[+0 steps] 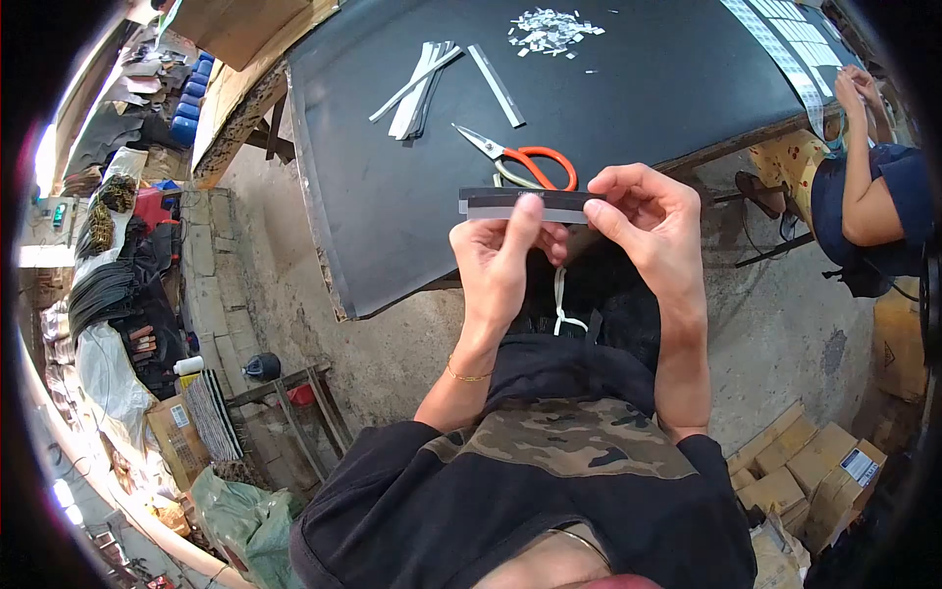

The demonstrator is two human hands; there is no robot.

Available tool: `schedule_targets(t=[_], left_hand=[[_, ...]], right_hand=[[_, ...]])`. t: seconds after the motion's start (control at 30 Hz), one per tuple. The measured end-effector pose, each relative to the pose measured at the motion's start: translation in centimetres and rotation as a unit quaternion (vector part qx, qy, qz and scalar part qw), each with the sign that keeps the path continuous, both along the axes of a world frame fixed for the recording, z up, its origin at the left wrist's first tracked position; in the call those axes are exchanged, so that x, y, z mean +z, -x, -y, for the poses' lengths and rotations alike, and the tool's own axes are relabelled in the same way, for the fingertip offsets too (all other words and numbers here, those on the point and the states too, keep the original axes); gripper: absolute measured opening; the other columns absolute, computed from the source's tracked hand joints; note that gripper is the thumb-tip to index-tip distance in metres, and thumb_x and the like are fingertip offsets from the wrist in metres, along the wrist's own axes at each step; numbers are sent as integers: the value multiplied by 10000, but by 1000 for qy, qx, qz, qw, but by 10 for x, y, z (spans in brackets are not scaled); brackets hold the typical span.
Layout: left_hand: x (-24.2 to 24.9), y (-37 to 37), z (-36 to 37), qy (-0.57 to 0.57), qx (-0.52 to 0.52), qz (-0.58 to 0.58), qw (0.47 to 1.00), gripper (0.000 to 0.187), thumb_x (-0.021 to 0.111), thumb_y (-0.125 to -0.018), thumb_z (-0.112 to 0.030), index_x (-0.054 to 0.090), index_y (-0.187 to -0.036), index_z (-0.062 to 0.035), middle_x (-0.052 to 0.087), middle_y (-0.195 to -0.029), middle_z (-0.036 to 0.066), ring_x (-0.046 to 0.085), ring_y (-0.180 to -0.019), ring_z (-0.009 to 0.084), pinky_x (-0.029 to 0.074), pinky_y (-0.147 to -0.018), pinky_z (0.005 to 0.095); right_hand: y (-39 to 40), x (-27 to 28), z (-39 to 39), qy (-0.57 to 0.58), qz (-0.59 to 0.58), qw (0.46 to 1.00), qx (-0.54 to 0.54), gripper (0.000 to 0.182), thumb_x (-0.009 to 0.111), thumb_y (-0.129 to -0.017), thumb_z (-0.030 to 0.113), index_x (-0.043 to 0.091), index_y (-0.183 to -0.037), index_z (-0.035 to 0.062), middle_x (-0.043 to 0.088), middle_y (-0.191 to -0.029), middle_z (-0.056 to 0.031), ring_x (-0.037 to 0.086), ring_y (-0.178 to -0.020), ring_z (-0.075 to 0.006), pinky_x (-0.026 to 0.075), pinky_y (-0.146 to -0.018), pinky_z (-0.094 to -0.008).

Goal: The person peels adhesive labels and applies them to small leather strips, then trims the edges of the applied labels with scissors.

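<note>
Both my hands hold a flat black strip with a pale lower edge (559,208) level above the table's near edge. My left hand (498,257) is closed on its left part, the thumb pressed on the front face. At the right end, my right hand (648,221) pinches the strip between thumb and fingers. Just beyond the strip lie scissors with orange handles (543,157), blades apart and tips to the upper left. A stack of black and white strips (422,93) rests farther off at the left, with a single strip (497,86) beside it.
Small white pieces (552,32) are heaped at the back of the black table (373,216). Printed sheets (780,44) lie at its right end, where another person (888,201) sits. Cardboard boxes (805,471) stand on the floor at lower right. Goods crowd the left side.
</note>
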State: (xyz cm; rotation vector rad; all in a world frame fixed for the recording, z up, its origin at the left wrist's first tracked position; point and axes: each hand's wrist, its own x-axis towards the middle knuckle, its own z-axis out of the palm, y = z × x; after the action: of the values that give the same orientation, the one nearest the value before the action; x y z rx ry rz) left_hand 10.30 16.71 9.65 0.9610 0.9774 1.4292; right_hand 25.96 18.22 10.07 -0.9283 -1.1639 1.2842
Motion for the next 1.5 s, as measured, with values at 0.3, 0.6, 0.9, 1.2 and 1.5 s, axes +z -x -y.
schedule_targets(t=[0.3,0.6,0.9,1.2,1.5], left_hand=[[-4,21,-4,-12,113,-96,989,419,497,-962,-233,479,-604,-16,444,-492,33,408,-401,89,306,-374,222],[-10,18,-2,-67,138,-65,986,383,526,-949,-193,471,-613,-19,455,-512,24,412,-422,79,328,-397,219],[-13,18,-1,-93,144,-88,981,380,483,-968,-238,497,-677,7,478,-561,56,450,-451,121,366,-415,246],[-16,15,-5,-47,-29,-22,998,379,494,-955,-302,582,-909,64,634,-745,154,571,-535,171,442,-446,260],[-5,5,-4,-34,13,-42,998,248,568,-924,-160,644,-804,43,632,-657,85,548,-498,94,421,-438,213]], right_hand=[[-3,-2,1,10,5,1000,-11,123,653,-784,-29,643,-906,-18,613,-770,-5,570,-706,-45,471,-664,-188],[-4,-5,1,14,-17,1000,-2,128,664,-776,-27,649,-902,-14,620,-773,-13,582,-709,-54,485,-671,-189],[-5,-6,1,27,-32,999,2,146,668,-769,-33,650,-913,-18,628,-772,-32,596,-703,-69,491,-654,-194],[-6,-10,0,12,-29,999,3,146,672,-770,-31,654,-914,-14,610,-758,-13,571,-681,-58,478,-636,-189],[-3,-7,2,11,-27,1000,-2,165,670,-781,-21,635,-942,-13,616,-791,-19,574,-719,-58,479,-658,-193]])
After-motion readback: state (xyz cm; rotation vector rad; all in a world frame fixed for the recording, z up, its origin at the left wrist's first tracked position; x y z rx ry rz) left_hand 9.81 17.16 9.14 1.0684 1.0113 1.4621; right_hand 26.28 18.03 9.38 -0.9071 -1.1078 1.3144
